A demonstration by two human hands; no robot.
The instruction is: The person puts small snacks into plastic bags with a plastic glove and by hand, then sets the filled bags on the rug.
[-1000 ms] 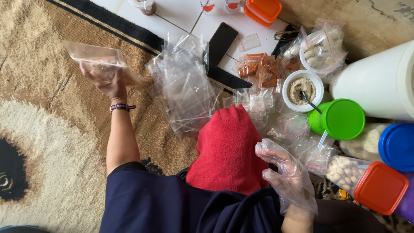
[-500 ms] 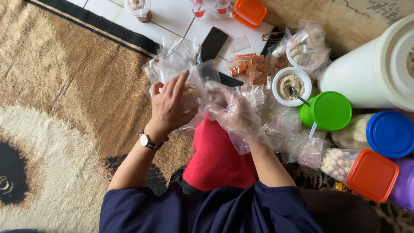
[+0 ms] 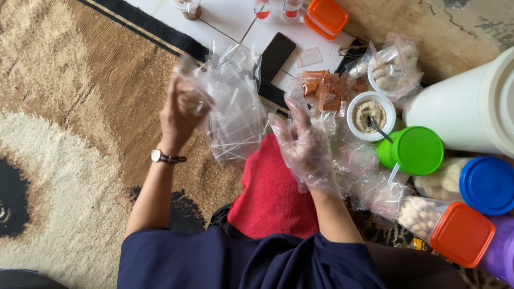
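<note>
Hands hover above a brown patterned carpet [image 3: 80, 80]. The left hand [image 3: 179, 115] is raised and closed around a small clear plastic zip bag [image 3: 195, 88], just beside a loose pile of clear plastic bags [image 3: 235, 115]. The right hand [image 3: 302, 147], in a thin transparent plastic glove, is spread wide and holds nothing, above a red cloth [image 3: 270, 195].
</note>
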